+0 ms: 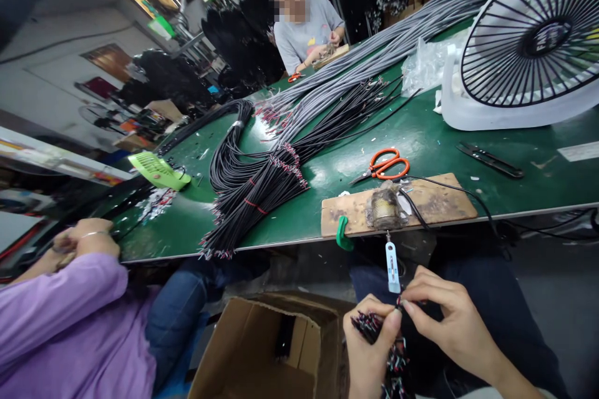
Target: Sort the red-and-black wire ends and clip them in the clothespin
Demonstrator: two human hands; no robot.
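My left hand (367, 349) is wrapped round a bundle of black cables (397, 365) with red, white and dark wire ends. Thumb and fingers of my right hand (449, 312) are pinched at the tip of one cable beside my left thumb. What exactly lies between those right fingertips is mostly hidden, but a thin wire end shows there. Just above both hands, a light blue plastic piece (392, 268) hangs from the shaft of a small motor (384, 209). The motor is fixed on a wooden board (444, 199) at the table edge, by a green clamp (344, 234).
On the green table (327, 184) lie orange-handled scissors (390, 164), black snips (491, 159), black cable bundles (253, 174) and grey cables (365, 62). A fan (538, 37) stands at right. Below is an open cardboard box (248, 343). Co-workers sit at left (79, 318) and across (309, 25).
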